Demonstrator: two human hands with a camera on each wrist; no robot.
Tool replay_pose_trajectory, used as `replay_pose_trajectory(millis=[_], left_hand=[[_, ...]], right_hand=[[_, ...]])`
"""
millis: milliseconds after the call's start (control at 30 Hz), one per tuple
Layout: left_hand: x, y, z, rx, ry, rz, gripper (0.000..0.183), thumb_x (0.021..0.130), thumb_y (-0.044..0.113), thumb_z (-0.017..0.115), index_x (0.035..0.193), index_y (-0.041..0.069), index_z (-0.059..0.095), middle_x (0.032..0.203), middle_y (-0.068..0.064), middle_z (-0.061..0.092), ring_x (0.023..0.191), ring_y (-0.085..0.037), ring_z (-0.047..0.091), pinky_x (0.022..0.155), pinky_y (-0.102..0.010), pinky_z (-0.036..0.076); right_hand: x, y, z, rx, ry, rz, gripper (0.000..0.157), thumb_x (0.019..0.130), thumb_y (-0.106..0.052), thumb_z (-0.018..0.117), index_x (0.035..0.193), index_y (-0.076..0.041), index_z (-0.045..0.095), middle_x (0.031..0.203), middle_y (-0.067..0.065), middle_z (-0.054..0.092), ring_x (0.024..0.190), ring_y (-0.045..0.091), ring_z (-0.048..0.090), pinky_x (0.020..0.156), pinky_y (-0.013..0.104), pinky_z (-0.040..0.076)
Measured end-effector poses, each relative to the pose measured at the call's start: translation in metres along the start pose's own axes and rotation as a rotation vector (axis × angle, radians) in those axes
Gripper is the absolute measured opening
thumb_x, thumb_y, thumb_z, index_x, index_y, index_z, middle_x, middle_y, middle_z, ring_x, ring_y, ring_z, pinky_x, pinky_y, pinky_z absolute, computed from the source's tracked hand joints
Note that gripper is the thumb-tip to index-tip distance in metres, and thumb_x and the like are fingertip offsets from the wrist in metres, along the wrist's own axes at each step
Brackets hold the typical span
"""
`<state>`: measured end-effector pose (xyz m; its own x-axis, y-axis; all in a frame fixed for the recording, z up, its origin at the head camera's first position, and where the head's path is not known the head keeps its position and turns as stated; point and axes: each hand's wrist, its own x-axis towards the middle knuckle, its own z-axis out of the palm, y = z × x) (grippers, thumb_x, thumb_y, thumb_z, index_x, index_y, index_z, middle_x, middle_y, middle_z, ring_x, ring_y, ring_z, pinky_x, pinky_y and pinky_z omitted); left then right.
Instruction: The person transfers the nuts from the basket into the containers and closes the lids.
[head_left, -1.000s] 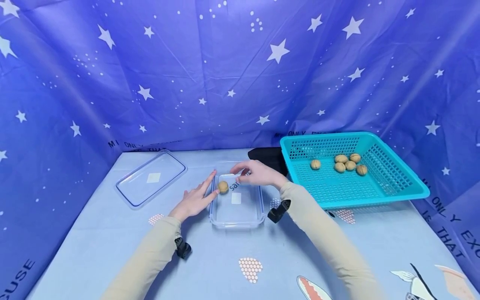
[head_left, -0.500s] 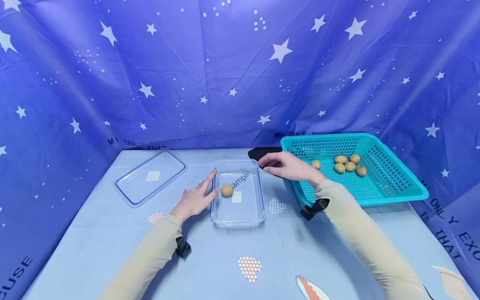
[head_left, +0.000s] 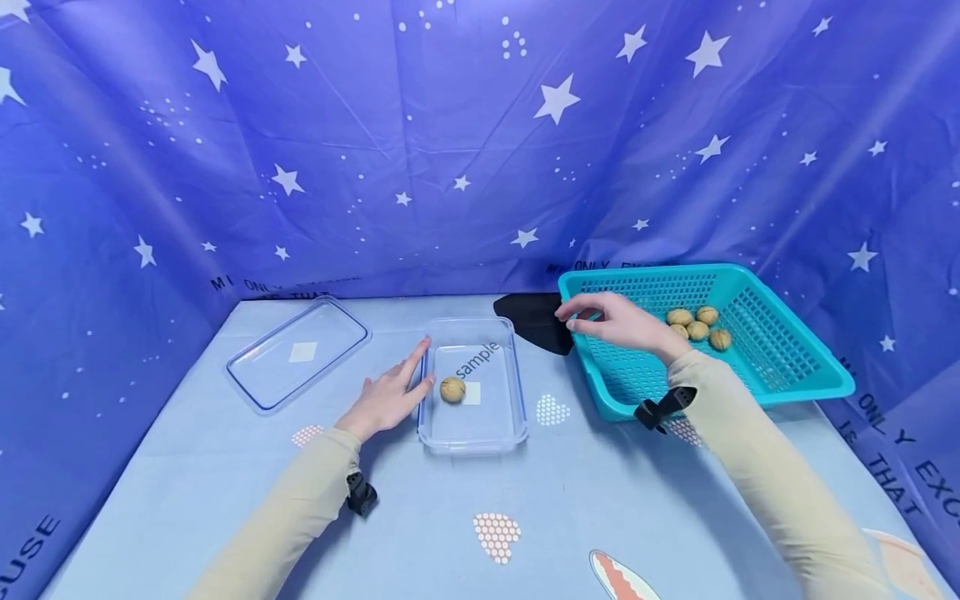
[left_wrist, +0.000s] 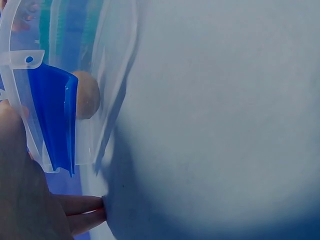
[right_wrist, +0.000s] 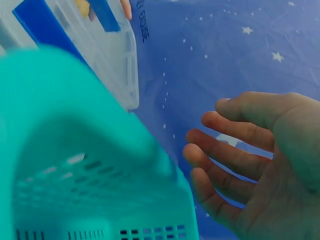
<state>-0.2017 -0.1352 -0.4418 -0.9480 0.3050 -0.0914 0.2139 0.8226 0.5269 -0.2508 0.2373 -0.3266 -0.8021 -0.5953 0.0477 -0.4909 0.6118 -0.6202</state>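
L hand (head_left: 386,400), fingers fairly straight, touches side of clear box (head_left: 491,425), grips nothing. In box, twd left side: one walnut (head_left: 452,390), round, tan. R hand (head_left: 618,323) is empty, fingers loosely bent, nr left rim of basket (head_left: 776,321). Step's prob. a reach into basket; next move calls for fingertip pinch on one of basket walnuts (head_left: 697,331): tan, seamed, bunched tog., one partly hidden by R arm.

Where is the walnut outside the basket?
In the head view, the walnut sits in the box, left of centre, beside the label, near the left hand.
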Motion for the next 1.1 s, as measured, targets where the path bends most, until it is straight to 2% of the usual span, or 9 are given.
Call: replay_pose_trajectory(millis=[433, 633, 1100], left_hand=[[0.001, 0.003, -0.002, -0.030, -0.014, -0.005, 0.066, 0.101, 0.054, 0.031, 0.155, 0.038, -0.003, 0.156, -0.009, 0.025, 0.139, -0.039, 0.027, 0.102, -0.075, 0.003], [0.000, 0.003, -0.001, -0.031, -0.021, -0.008, 0.066, 0.100, 0.057, 0.031, 0.155, 0.039, -0.002, 0.155, -0.011, 0.027, 0.139, -0.038, 0.027, 0.102, -0.075, 0.003], [0.000, 0.003, -0.002, -0.043, -0.022, -0.013, 0.067, 0.101, 0.053, 0.034, 0.155, 0.037, -0.001, 0.155, -0.013, 0.027, 0.139, -0.040, 0.026, 0.102, -0.075, 0.002]], right_hand=[[-0.009, 0.023, -0.019, 0.024, 0.018, 0.121, 0.032, 0.101, -0.013, 0.053, 0.127, 0.003, 0.058, 0.125, 0.022, 0.059, 0.109, 0.034, 0.057, 0.085, 0.046, 0.050], [-0.015, 0.033, -0.021, 0.064, 0.031, 0.192, 0.033, 0.101, -0.018, 0.054, 0.128, 0.000, 0.058, 0.125, 0.020, 0.059, 0.113, 0.034, 0.055, 0.092, 0.051, 0.046], [-0.019, 0.056, -0.025, 0.138, 0.061, 0.244, 0.034, 0.102, -0.014, 0.049, 0.130, 0.005, 0.054, 0.132, 0.027, 0.052, 0.116, 0.039, 0.052, 0.093, 0.052, 0.045]])
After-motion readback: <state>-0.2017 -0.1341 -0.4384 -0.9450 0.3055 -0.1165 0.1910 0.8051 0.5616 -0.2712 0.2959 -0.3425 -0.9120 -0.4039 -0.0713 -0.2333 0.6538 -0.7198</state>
